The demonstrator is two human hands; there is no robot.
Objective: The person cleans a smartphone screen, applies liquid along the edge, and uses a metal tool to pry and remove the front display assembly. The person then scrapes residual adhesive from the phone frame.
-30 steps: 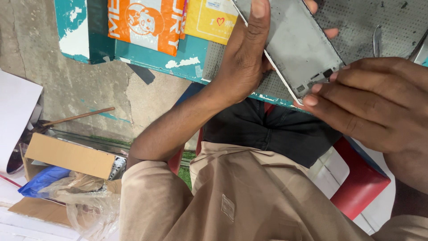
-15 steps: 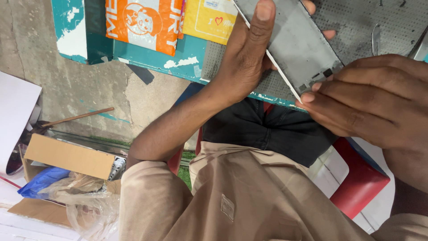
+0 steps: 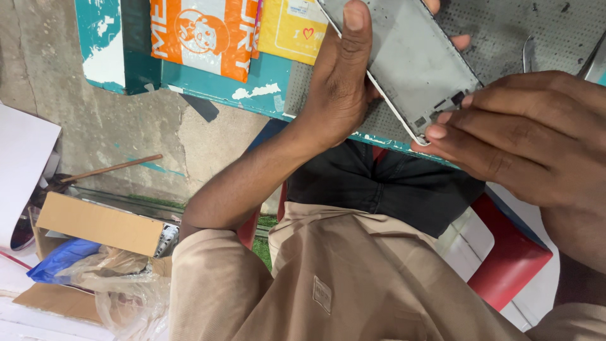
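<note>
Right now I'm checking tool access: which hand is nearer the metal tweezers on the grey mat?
Right. The right hand lies just below the tweezers; the left hand grips the phone frame farther off.

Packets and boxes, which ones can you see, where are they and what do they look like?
Orange packet: top, on the teal table; flat, orange with white lettering and a cartoon face.
Yellow packet: right of the orange one; flat, with a small red heart and a white label.
Cardboard box: lower left, on the floor; brown, open.
Plastic bag: by the box; clear, crumpled.
</note>
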